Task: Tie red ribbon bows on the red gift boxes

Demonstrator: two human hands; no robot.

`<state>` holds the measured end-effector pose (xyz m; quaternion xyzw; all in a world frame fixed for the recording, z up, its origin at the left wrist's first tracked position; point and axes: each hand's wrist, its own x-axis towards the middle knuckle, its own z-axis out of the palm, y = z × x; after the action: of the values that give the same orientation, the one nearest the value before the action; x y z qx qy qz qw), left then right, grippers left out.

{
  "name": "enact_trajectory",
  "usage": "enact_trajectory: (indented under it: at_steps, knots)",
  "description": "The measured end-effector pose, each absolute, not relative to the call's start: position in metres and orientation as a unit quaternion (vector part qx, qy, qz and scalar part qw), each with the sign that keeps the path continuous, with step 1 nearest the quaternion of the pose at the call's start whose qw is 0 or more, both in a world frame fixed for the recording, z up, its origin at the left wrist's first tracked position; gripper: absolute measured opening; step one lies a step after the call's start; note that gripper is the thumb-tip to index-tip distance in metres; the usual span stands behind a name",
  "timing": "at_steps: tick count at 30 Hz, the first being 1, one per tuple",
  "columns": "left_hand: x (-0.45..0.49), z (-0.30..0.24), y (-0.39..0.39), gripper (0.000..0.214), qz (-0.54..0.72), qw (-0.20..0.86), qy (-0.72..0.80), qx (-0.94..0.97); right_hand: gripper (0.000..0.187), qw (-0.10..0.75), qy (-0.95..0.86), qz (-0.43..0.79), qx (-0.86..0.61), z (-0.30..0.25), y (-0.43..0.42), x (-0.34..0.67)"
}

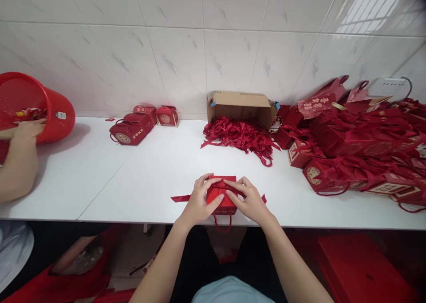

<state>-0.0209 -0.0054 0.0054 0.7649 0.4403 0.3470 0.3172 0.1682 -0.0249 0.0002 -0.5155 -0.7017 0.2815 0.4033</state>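
Note:
A small red gift box (221, 179) stands at the front edge of the white table, right before me. Across its top runs a dark red ribbon (181, 198), crossed at the middle, with loose ends sticking out on both sides. My left hand (201, 200) curves over the box's left side, thumb and forefinger closed on the ribbon near its middle. From the right, my right hand (248, 198) pinches the ribbon too, its fingertips on the box top. A cord handle (222, 227) hangs over the table edge. The fingers partly hide the ribbon.
Behind the box lies a heap of red ribbons (241, 136), spilling from a cardboard box (241, 100). Many ribboned gift boxes (353, 143) are piled at right. More boxes (136, 125) stand at back left. Another person's hand (30, 127) reaches into a red basket (63, 112).

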Motion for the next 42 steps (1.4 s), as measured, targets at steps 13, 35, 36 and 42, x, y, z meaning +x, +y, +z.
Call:
enact_trajectory:
  at_steps: [13, 35, 36, 42]
  knots:
    - [-0.016, 0.002, -0.008, 0.036, 0.372, 0.269, 0.443, 0.770, 0.037, 0.409, -0.707, 0.275, -0.508, -0.004, -0.027, 0.165]
    - [-0.042, -0.002, 0.005, 0.025, 0.363, 0.600, 0.440, 0.561, 0.038, 0.420, -0.567, 0.472, -0.528, -0.012, -0.022, 0.174]
    - [-0.042, -0.003, 0.005, 0.024, 0.365, 0.609, 0.436, 0.553, 0.038, 0.421, -0.563, 0.474, -0.530, -0.012, -0.021, 0.172]
    - [-0.040, 0.000, 0.005, 0.023, 0.357, 0.622, 0.424, 0.553, 0.038, 0.428, -0.543, 0.502, -0.520, -0.013, -0.020, 0.171]
